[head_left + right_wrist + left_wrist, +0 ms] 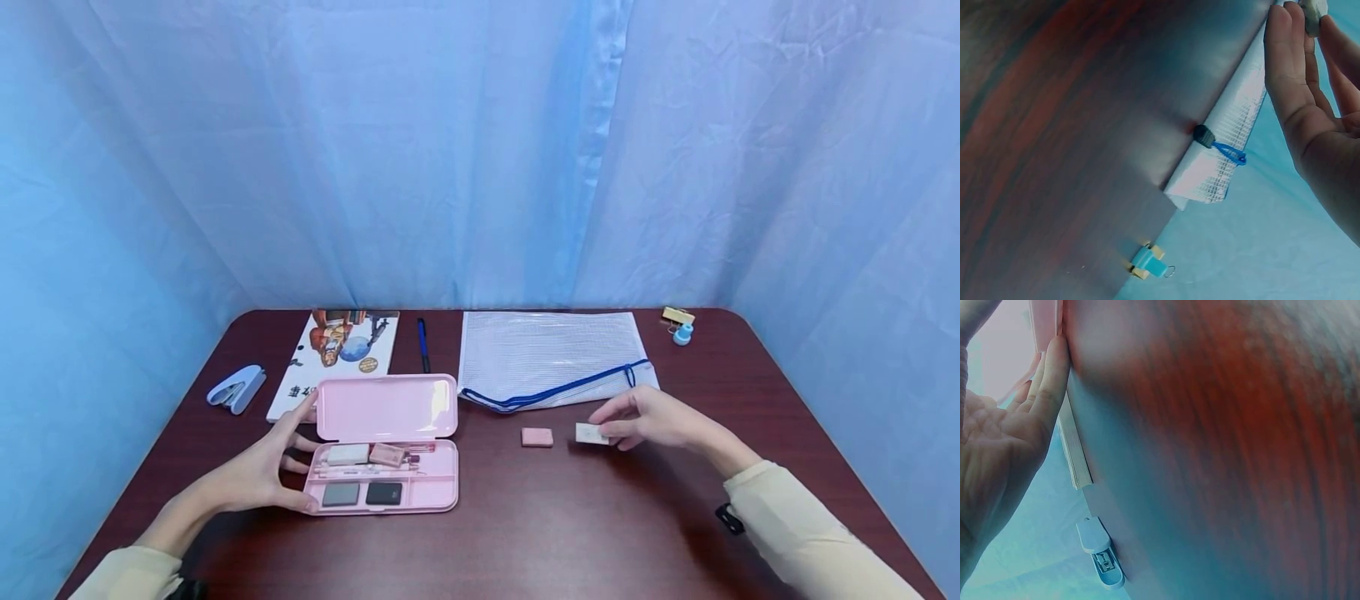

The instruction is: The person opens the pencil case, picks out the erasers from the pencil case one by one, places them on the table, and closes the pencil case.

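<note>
A pink pencil case [433, 492] lies with its lid [386, 408] raised in the head view. My left hand [251, 475] spreads along its left side, thumb at the front corner and fingers reaching to the lid; in the left wrist view these fingers look straight. Inside the case are a white eraser [348, 454], a pinkish eraser [387, 454], pens [360, 472], a grey block [341, 494] and a black block [384, 493]. My right hand [652, 421] pinches a small white eraser [591, 433] just over the table. Left of it lies a pink eraser [537, 437].
Behind the case are a book [330, 358] and a blue pen [423, 343]. A mesh zip pouch [547, 354] with a blue cord lies behind my right hand. A stapler [237, 389] sits far left; a yellow clip [678, 316] and small blue item [682, 335] stand back right.
</note>
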Demonstrator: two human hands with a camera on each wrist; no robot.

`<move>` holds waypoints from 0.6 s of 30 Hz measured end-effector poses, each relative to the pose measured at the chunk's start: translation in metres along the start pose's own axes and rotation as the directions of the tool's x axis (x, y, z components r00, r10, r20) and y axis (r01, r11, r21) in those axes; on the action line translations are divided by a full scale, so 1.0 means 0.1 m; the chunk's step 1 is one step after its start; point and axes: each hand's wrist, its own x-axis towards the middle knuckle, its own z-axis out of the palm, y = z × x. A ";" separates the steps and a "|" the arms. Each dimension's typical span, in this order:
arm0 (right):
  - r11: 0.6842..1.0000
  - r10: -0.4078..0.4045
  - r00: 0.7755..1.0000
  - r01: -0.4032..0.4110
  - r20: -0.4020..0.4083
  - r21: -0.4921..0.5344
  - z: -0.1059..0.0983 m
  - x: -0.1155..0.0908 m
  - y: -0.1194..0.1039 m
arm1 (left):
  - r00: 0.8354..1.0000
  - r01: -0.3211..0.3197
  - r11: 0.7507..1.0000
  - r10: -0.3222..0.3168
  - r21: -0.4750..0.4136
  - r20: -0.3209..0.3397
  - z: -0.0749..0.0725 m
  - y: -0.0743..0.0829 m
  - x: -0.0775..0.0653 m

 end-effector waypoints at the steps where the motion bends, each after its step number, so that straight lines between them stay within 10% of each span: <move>1: 1.000 0.003 1.000 -0.003 -0.001 -0.003 0.00 0.00 0.01 | 1.000 -0.008 1.000 0.008 0.000 0.002 0.00 0.00 0.00; 18: 0.998 0.035 0.999 -0.036 -0.016 -0.054 -0.03 0.01 0.15 | 1.000 -0.004 1.000 0.004 -0.011 0.021 0.00 0.02 0.00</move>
